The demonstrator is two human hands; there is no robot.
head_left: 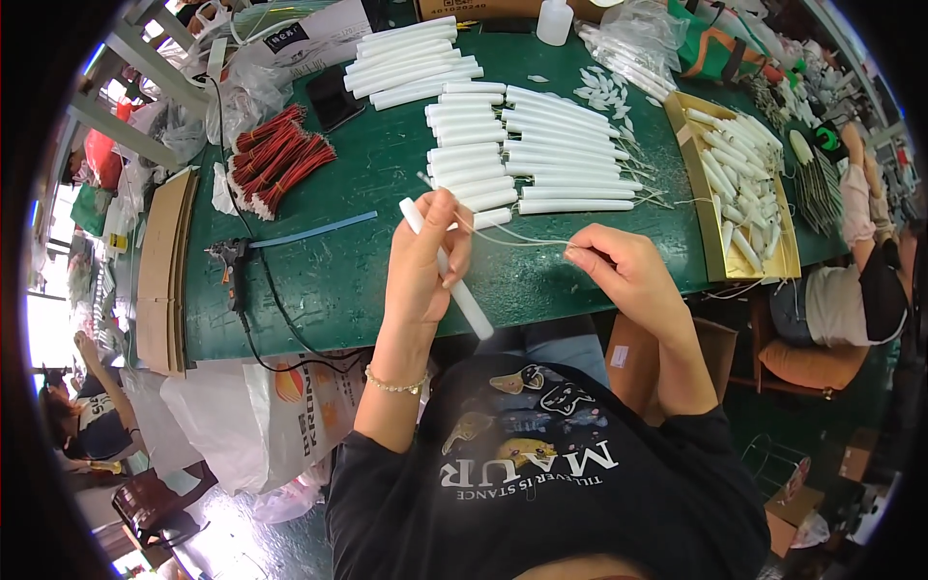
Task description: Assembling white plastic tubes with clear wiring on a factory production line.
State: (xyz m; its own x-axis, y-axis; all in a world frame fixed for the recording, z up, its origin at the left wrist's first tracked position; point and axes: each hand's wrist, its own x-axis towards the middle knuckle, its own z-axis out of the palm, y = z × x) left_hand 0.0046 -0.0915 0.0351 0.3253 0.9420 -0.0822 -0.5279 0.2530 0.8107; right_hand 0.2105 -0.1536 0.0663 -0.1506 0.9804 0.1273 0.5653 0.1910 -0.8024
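Near the table's front edge, my left hand (418,253) is closed around a slim white candle-like tube (470,307), which slants down toward me. Thin pale wires (522,241) run from beside the left fingers across to my right hand (633,282). The thumb and forefinger of that hand pinch the wires' far end. Just beyond both hands lie rows of similar white tubes (570,156), several with thin wires trailing from their right ends. Another group of white tubes (411,75) lies farther back.
Left on the green table (387,280) are a glue gun (233,275) with its cord, a blue strip (319,228), red wire bundles (280,164) and a black phone-like slab (334,101). A gold box (710,237) of white tubes stands right. Small white flame-shaped pieces (603,91) lie behind.
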